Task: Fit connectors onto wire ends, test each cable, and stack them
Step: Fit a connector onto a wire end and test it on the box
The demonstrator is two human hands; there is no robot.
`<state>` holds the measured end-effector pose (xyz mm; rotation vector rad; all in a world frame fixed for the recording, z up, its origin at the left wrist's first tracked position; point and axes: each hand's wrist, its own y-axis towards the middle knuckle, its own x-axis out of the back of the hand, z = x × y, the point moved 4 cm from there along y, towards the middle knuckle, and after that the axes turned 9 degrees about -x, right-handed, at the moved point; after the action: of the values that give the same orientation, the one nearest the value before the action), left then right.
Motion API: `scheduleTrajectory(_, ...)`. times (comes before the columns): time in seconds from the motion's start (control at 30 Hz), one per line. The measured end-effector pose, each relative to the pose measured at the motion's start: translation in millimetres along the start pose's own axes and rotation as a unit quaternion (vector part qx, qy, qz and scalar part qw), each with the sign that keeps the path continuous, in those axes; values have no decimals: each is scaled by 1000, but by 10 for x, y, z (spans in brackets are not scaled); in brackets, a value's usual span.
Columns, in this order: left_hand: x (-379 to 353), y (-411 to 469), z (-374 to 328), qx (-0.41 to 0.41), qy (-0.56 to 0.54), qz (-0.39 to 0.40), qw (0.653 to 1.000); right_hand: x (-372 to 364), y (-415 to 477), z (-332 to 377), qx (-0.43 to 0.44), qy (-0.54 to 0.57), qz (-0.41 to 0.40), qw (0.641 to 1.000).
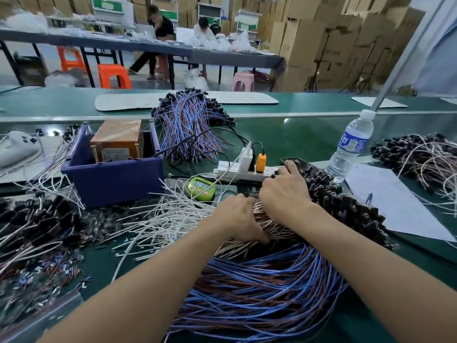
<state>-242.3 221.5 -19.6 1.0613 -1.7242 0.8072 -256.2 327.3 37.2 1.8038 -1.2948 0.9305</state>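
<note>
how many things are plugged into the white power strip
3, side by side on the power strip: a white adapter, a black plug just right of it, then an orange plug. The right hand covers the strip's right end, so more may be hidden.

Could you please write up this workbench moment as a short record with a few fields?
Left hand: grips the blue-and-brown wire bundle near its middle
Right hand: fingers curled over the same bundle, near its black connectors
Left of hands: loose white wires; blue bin holding an orange box
Beyond hands: green timer; white power strip
Right side: water bottle, upright, beside a paper sheet
Far side: second wire bundle
</note>
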Motion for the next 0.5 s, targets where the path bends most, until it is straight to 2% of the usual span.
scheduleTrajectory(0.13,-27,-102,-23,-21,42,-73,996,-10,-38,14,-103,50,-37,993)
scheduleTrajectory(0.2,-47,-139,-34,-27,42,-80,996,-40,-61,47,-137,55,-25,989)
scheduleTrajectory(0.37,-12,-213,-75,-13,72,-93,993,-88,-76,43,-145,62,-6,987)
scheduleTrajectory(0.5,-11,-188,-63,-9,46,-74,996,-102,-63,66,-150,66,10,986)
